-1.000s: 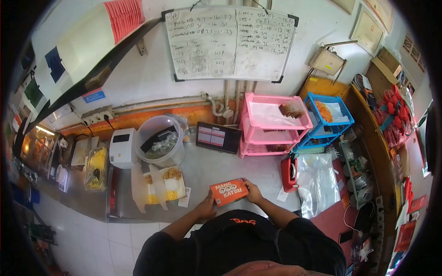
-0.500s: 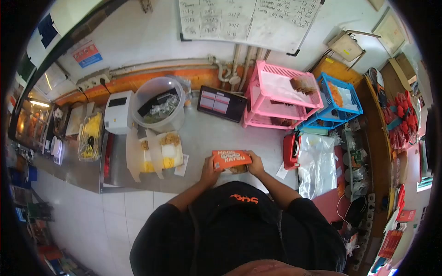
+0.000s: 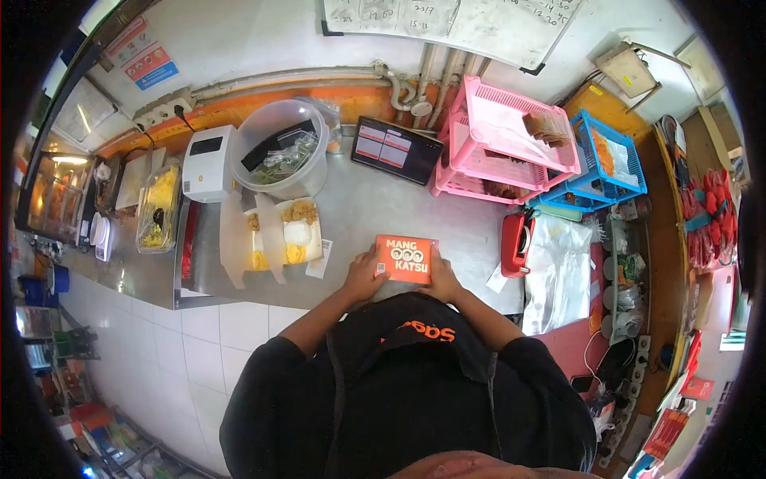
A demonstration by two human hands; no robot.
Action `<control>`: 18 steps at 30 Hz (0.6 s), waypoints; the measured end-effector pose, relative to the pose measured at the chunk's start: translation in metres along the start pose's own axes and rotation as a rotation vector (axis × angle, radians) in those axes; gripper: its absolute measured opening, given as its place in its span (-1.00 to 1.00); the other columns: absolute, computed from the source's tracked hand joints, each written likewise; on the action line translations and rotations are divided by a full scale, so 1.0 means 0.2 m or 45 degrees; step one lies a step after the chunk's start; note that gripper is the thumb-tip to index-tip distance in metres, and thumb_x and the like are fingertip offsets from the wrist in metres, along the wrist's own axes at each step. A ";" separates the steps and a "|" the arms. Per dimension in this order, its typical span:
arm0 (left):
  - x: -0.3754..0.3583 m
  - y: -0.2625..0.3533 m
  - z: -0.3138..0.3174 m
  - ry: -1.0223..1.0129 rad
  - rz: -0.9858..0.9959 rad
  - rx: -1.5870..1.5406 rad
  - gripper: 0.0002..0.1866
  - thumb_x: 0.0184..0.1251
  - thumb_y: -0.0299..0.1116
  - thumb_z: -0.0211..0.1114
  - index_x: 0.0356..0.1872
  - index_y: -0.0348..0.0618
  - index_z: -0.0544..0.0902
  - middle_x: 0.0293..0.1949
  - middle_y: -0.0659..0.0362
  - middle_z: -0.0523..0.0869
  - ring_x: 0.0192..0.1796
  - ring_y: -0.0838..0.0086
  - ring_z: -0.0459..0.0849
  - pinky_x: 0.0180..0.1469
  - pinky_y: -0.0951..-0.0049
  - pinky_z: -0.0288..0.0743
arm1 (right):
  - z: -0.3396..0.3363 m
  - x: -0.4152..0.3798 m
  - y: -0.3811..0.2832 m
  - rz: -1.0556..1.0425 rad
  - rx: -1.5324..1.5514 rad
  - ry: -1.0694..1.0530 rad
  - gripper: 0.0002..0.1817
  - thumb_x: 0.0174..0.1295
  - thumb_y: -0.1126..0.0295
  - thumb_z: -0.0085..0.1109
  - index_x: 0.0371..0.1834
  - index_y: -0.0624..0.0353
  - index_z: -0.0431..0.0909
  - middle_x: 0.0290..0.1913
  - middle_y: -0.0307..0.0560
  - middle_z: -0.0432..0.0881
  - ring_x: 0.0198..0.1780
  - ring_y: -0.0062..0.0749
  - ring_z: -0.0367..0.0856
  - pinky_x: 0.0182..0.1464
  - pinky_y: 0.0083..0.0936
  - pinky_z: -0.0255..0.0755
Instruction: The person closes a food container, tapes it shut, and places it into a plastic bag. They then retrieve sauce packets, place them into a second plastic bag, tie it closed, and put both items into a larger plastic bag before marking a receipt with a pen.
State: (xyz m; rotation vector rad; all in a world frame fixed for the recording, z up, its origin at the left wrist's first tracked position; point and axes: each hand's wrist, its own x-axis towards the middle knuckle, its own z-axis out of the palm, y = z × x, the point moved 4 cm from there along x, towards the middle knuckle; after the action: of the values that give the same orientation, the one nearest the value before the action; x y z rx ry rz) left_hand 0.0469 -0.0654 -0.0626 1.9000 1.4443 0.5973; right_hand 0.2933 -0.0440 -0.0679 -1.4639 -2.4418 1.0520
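Black top (image 3: 455, 399): fills six o'clock, closest to the camera; clock hours are taken from the box, with twelve towards the wall.
Left hand (image 3: 365, 275): at about eight o'clock, its grip closed against the box's near left side, thumb by the printed face.
Right hand (image 3: 443, 277): at about four o'clock, its grip pressed to the opposite side, so the two hands pinch the box between them.
Orange box (image 3: 408, 259): at the clock's centre, near the surface's front edge, lettered face visible; whether its base rests on the surface (image 3: 351, 215) cannot be told.
Step in hand: judging by the paired hold, the person is keeping the box shut and squared.
Next move: it would likely call for even pressure from both sides and a level box, since one-sided squeezing could dent the card.
Paper slip (image 3: 319, 262): nine o'clock, just beside the food pack.
Food pack (image 3: 273, 239): open, between nine and ten, with rice (image 3: 298, 232) inside.
Red dispenser (image 3: 515, 247): three o'clock, beside clear plastic (image 3: 558, 275).
Tablet (image 3: 396, 149): twelve o'clock, well apart.
Pink rack (image 3: 511, 97): between one and two.
Whiteboard (image 3: 447, 32): farthest, twelve o'clock, on the wall.
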 end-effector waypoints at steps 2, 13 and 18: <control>-0.01 -0.08 0.09 -0.040 0.006 0.012 -0.06 0.27 -0.05 0.27 0.50 -0.35 0.00 0.48 -0.29 0.07 0.45 -0.12 0.21 0.46 0.05 0.07 | 0.04 0.03 0.06 0.034 -0.027 -0.065 0.50 -0.16 -0.13 0.51 0.54 0.27 -0.52 0.56 0.41 -0.31 0.50 0.43 -0.10 0.44 0.05 0.04; 0.24 0.20 -0.21 -0.565 0.228 0.828 -0.03 -0.12 -0.08 0.55 0.40 -0.03 0.29 0.52 -0.18 -0.01 0.58 -0.02 -0.10 0.53 -0.02 -0.06 | -0.19 0.22 -0.16 -0.017 -0.655 -0.318 0.33 -0.30 -0.18 0.54 0.50 0.19 -0.03 0.55 0.31 -0.14 0.56 0.22 -0.15 0.42 0.24 0.04; 0.33 0.03 -0.01 -0.511 0.289 0.495 -0.11 -0.08 -0.15 0.48 0.37 -0.10 0.31 0.53 -0.16 -0.04 0.56 -0.08 -0.09 0.53 0.04 -0.04 | -0.15 0.30 -0.13 -0.234 -0.273 -0.210 0.22 -0.22 -0.04 0.52 0.49 0.19 -0.01 0.39 0.31 0.19 0.44 0.19 0.14 0.39 -0.01 0.23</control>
State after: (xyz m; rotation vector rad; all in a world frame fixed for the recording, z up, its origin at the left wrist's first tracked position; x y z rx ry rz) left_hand 0.0682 -0.0019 -0.0596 2.3419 1.1486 0.0162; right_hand 0.2546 0.0122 -0.0435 -1.2167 -2.8181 0.9326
